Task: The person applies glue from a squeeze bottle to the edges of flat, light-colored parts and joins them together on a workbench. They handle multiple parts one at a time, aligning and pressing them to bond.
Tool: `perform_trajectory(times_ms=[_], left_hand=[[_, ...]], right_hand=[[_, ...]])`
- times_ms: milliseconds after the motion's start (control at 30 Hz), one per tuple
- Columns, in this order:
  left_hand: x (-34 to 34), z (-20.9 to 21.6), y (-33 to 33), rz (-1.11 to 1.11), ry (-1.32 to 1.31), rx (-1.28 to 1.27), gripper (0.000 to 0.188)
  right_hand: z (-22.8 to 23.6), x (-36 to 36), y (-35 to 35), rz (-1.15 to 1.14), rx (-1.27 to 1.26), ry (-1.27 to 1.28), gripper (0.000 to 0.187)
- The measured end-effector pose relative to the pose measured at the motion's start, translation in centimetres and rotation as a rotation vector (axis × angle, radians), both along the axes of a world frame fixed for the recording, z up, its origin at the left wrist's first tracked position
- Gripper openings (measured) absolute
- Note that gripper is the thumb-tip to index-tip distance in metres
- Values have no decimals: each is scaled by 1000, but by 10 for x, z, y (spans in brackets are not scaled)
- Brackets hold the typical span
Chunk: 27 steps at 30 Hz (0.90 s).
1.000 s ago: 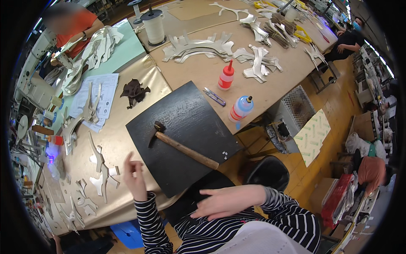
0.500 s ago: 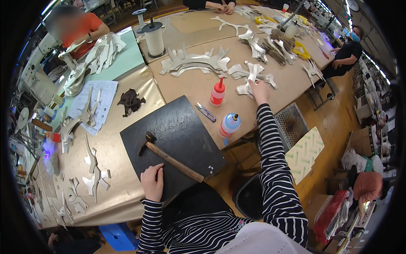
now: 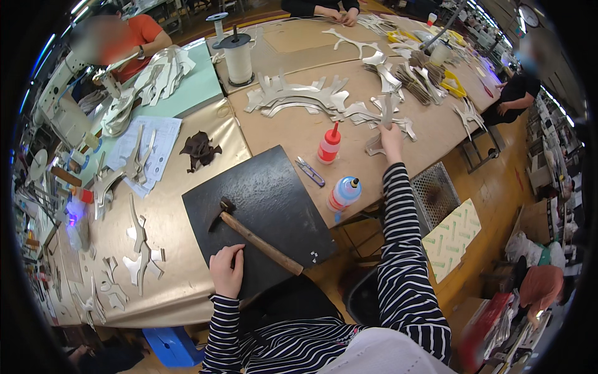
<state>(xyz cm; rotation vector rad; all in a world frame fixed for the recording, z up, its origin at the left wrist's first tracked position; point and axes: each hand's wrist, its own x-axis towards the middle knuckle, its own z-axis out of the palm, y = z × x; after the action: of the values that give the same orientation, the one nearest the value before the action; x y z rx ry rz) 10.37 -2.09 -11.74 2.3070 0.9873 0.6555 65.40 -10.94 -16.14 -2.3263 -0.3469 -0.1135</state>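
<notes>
My right hand reaches out over the table and pinches a silvery-white cut-out piece, leather-like and slightly blurred. It is at a small pile of similar branched pieces. My left hand, fingers curled and holding nothing visible, rests on the near left edge of a black board. On that board, just beyond the hand, lies a hammer with a wooden handle. Between board and pile stand a red-capped bottle and a blue and pink bottle. Thread snips lie beside them.
Stacked curved pieces lie beyond the bottles. A thread cone stands at the far left of them. Dark scraps, paper sheets and more cut pieces are at left. A co-worker sits at a sewing machine.
The piece under my right hand has turned and stands more upright in my fingers. My left hand stays on the board. The whole view has shifted slightly.
</notes>
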Motion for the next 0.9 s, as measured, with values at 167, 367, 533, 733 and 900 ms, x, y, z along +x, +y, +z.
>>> perform_trajectory(times_ms=[167, 367, 533, 733, 900], left_hand=[[1, 3, 2, -5, -6, -7, 8], [-6, -2, 4, 4, -34, 54, 8], [-16, -5, -2, 178, -407, -316, 14], [-44, -15, -8, 890, -1015, -131, 25], [-75, -11, -21, 613, -607, -5, 26]], right_hand=[[27, -4, -30, 218, 275, 10, 35], [172, -100, -78, 262, 503, -41, 39], [233, -250, -70, 715, 563, -80, 42], [183, -379, 7, 1405, -92, -113, 61], [121, -416, 31, 1413, -31, -269, 40]])
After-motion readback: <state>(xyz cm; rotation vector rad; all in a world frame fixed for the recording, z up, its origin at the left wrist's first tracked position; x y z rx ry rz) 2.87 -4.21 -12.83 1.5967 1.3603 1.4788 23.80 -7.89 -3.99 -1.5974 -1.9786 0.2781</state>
